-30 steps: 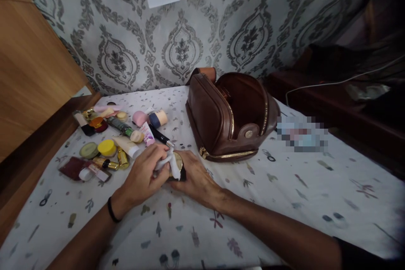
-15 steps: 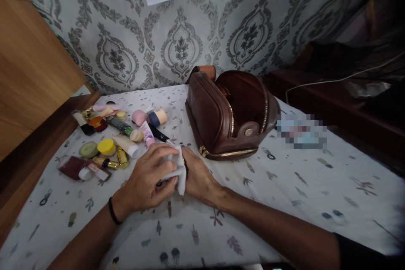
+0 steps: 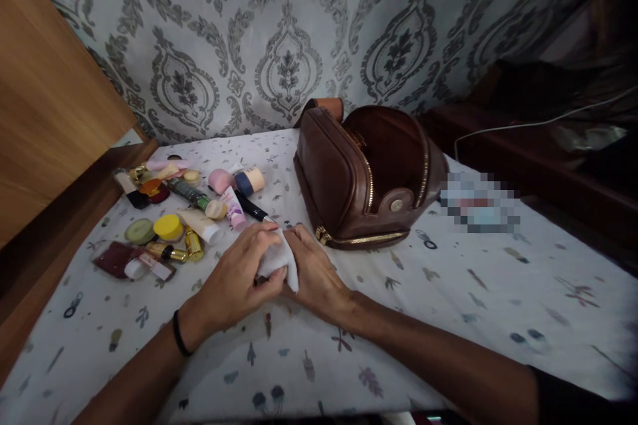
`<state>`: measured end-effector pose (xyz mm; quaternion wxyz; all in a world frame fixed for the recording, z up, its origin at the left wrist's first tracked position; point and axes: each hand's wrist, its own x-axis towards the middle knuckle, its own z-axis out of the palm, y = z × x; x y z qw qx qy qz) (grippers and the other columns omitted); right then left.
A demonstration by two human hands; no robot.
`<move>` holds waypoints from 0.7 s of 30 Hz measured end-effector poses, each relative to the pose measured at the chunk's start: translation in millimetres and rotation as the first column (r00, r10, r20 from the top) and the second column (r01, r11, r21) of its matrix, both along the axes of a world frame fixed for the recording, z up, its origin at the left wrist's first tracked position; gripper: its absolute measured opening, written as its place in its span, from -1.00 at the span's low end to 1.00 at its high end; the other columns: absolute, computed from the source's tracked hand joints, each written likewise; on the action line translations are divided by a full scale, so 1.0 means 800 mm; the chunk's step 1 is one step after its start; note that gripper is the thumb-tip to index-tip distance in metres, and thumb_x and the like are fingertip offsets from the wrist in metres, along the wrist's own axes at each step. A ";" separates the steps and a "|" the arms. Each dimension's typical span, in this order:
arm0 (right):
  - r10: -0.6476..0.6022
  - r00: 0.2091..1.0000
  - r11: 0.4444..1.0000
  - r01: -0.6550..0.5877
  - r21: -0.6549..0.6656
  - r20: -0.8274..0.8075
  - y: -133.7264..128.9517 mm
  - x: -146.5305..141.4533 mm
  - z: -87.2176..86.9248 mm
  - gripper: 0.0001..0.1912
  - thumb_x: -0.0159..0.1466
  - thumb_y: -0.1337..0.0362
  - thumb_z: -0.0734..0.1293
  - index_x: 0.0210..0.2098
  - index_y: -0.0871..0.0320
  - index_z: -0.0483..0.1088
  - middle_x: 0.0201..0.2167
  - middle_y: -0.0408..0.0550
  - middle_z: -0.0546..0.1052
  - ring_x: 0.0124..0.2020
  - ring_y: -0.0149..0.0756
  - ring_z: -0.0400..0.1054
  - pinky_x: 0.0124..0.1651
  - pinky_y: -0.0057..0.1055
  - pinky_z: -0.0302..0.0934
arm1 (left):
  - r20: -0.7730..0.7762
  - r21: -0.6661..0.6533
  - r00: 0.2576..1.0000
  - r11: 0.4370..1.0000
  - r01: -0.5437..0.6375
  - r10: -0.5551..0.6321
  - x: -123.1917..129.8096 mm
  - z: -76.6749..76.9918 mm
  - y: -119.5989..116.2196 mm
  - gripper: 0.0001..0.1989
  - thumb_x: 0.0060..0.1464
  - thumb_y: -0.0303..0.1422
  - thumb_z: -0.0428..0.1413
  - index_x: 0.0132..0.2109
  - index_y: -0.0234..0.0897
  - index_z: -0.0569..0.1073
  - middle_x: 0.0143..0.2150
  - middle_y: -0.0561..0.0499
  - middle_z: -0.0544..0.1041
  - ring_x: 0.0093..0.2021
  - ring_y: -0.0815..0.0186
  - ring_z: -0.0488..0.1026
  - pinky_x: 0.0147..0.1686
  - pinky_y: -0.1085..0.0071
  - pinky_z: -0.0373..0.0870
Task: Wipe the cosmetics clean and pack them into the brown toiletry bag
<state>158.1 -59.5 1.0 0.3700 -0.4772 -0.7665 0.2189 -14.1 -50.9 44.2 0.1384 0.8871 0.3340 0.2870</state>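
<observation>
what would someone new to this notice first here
Probably the open brown bag, gaping beside the wall with its gold zips showing. Next, the cluster of cosmetics to its left, where a bright yellow lid stands out. Nearer the camera, both hands meet around a white cloth.

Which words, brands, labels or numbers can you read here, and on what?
None legible.
White-and-pink tube: purple print, too blurred to read.
Black tube: small pale mark, too small to read.
Navy-and-peach container: pale marking, too small to read.
Brown bag: mark on the snap, too small to read.
Pixelated patch: nothing readable.
</observation>
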 end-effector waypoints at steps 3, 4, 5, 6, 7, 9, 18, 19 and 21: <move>0.023 1.000 0.999 -0.024 -0.037 -0.017 0.000 0.000 0.003 -0.57 0.12 0.32 0.40 -0.03 0.16 0.29 -0.19 0.00 0.34 -0.11 -0.09 0.31 -0.02 -0.14 0.32 | 0.010 -0.031 0.999 0.999 -0.035 0.035 0.001 0.004 0.001 -0.67 0.19 -0.45 0.07 0.09 -0.18 0.29 0.09 -0.12 0.45 0.15 0.15 0.41 0.13 0.21 0.37; 0.025 0.999 0.999 -0.026 -0.041 -0.024 0.000 0.000 0.004 -0.53 0.12 0.32 0.42 0.01 0.17 0.29 -0.17 0.01 0.35 -0.09 -0.08 0.32 0.00 -0.13 0.32 | 0.022 -0.043 0.999 0.998 -0.047 0.048 0.001 0.006 0.002 -0.69 0.18 -0.45 0.07 0.07 -0.18 0.31 0.05 -0.09 0.46 0.11 0.17 0.43 0.10 0.24 0.38; 0.025 0.999 0.999 -0.026 -0.036 -0.028 0.000 0.000 0.005 -0.51 0.12 0.32 0.43 0.04 0.17 0.30 -0.16 0.02 0.35 -0.07 -0.08 0.32 0.02 -0.13 0.32 | 0.040 -0.053 0.997 0.997 -0.062 0.064 0.001 0.007 0.003 -0.73 0.18 -0.45 0.06 0.03 -0.19 0.34 0.01 -0.08 0.47 0.06 0.19 0.45 0.07 0.26 0.39; 0.026 0.999 0.999 -0.027 -0.025 -0.029 0.000 0.000 0.005 -0.49 0.12 0.34 0.43 0.06 0.16 0.30 -0.14 0.02 0.36 -0.05 -0.08 0.32 0.03 -0.13 0.33 | 0.061 -0.060 0.995 0.995 -0.078 0.082 0.001 0.008 0.004 -0.77 0.17 -0.45 0.06 -0.01 -0.19 0.35 -0.03 -0.06 0.48 0.01 0.21 0.46 0.03 0.29 0.40; 0.031 0.999 0.999 -0.031 -0.012 -0.029 0.000 0.000 0.005 -0.47 0.12 0.35 0.43 0.08 0.14 0.30 -0.13 0.02 0.36 -0.03 -0.07 0.33 0.04 -0.13 0.33 | 0.081 -0.070 0.992 0.993 -0.095 0.101 0.001 0.009 0.005 -0.80 0.17 -0.45 0.06 -0.05 -0.20 0.36 -0.07 -0.04 0.48 -0.03 0.22 0.46 -0.01 0.31 0.40; 0.054 0.998 0.999 -0.054 0.005 -0.030 0.000 0.000 0.004 -0.44 0.12 0.35 0.44 0.10 0.11 0.29 -0.09 0.03 0.38 0.00 -0.06 0.33 0.05 -0.13 0.33 | 0.107 -0.111 0.984 0.985 -0.131 0.143 0.000 0.011 0.007 -0.88 0.17 -0.44 0.04 -0.12 -0.21 0.37 -0.15 0.00 0.48 -0.12 0.26 0.44 -0.09 0.35 0.38; 0.157 0.988 0.986 -0.157 0.049 -0.003 0.000 0.000 -0.004 -0.35 0.11 0.34 0.48 0.16 0.16 0.27 0.04 0.12 0.46 0.09 -0.01 0.35 0.14 -0.02 0.29 | 0.218 -0.383 0.908 0.887 -0.256 0.356 -0.013 0.006 0.021 -0.94 0.14 -0.36 0.01 -0.22 -0.22 0.33 -0.39 0.13 0.31 -0.39 0.36 0.26 -0.39 0.44 0.20; 0.164 0.986 0.985 -0.164 0.051 0.004 -0.001 0.000 -0.005 -0.35 0.11 0.34 0.49 0.15 0.15 0.27 0.04 0.12 0.47 0.08 -0.01 0.35 0.14 -0.02 0.29 | 0.240 -0.407 0.899 0.878 -0.251 0.367 -0.014 0.004 0.023 -0.93 0.13 -0.37 0.02 -0.21 -0.22 0.33 -0.35 0.12 0.33 -0.36 0.36 0.28 -0.37 0.45 0.22; 0.160 0.987 0.986 -0.160 0.048 0.006 -0.002 -0.001 -0.006 -0.33 0.09 0.34 0.52 0.15 0.13 0.27 0.04 0.10 0.48 0.08 -0.03 0.37 0.14 -0.03 0.29 | 0.266 -0.447 0.887 0.864 -0.232 0.376 -0.016 0.001 0.026 -0.88 0.13 -0.36 0.03 -0.16 -0.23 0.35 -0.27 0.10 0.37 -0.28 0.34 0.33 -0.30 0.45 0.25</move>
